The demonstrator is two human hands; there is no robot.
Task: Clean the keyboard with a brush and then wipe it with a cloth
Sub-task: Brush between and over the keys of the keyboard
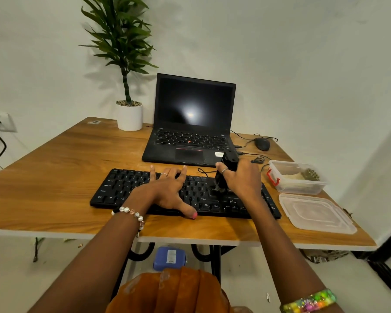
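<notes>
Wooden surface (54,177) carries a black keyboard (185,195). Left hand (167,190) lies flat, fingers spread, steadying it. Right hand (242,179) grips the brush (224,175), bristles on the keys.

One keyboard (185,195), one brush (225,175), one laptop (190,123), one mouse (262,144), one potted plant (129,116), two hands: left (167,190), right (242,179).

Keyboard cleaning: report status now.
Left hand flat on keyboard, steadying. Right hand grips brush, bristles on right-side keys. Nothing in the way.
</notes>
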